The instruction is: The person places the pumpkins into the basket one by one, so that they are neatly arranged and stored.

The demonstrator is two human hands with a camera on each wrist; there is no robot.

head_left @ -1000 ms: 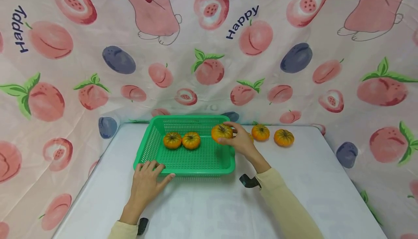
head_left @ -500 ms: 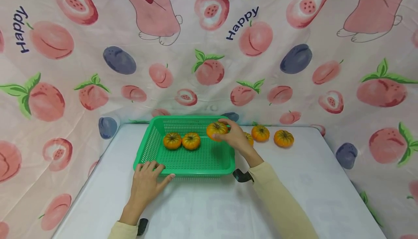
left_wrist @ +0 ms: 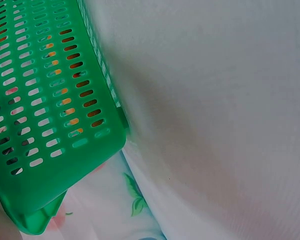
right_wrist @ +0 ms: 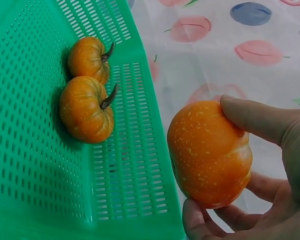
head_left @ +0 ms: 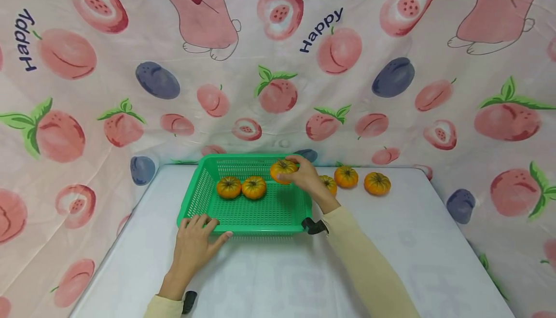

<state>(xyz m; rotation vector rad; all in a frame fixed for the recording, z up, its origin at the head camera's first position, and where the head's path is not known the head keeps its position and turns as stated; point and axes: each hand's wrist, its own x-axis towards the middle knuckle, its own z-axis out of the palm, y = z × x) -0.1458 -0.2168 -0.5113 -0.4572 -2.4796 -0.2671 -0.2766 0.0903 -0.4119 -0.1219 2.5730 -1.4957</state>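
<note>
A small orange pumpkin (head_left: 283,169) is gripped by my right hand (head_left: 305,178) over the right part of the green plastic basket (head_left: 243,228). In the right wrist view, thumb and fingers wrap round this pumpkin (right_wrist: 210,155). Two more pumpkins, a left one (head_left: 229,187) and a right one (head_left: 254,187), sit side by side on the basket floor. My left hand (head_left: 194,243) rests at the basket's front left rim, fingers over the edge and thumb spread. The left wrist view shows the basket's slotted wall (left_wrist: 50,100), with orange showing through the holes.
On the white table (head_left: 391,250), right of the basket, stand three pumpkins: one (head_left: 328,185) partly behind my right wrist, one (head_left: 346,176) behind it and one (head_left: 377,183) farther right. A fruit-printed cloth (head_left: 243,72) hangs at the back and sides.
My right hand has carried the pumpkin left and slightly back, farther over the basket. More of the nearest table pumpkin now shows. The left hand has stayed still.
</note>
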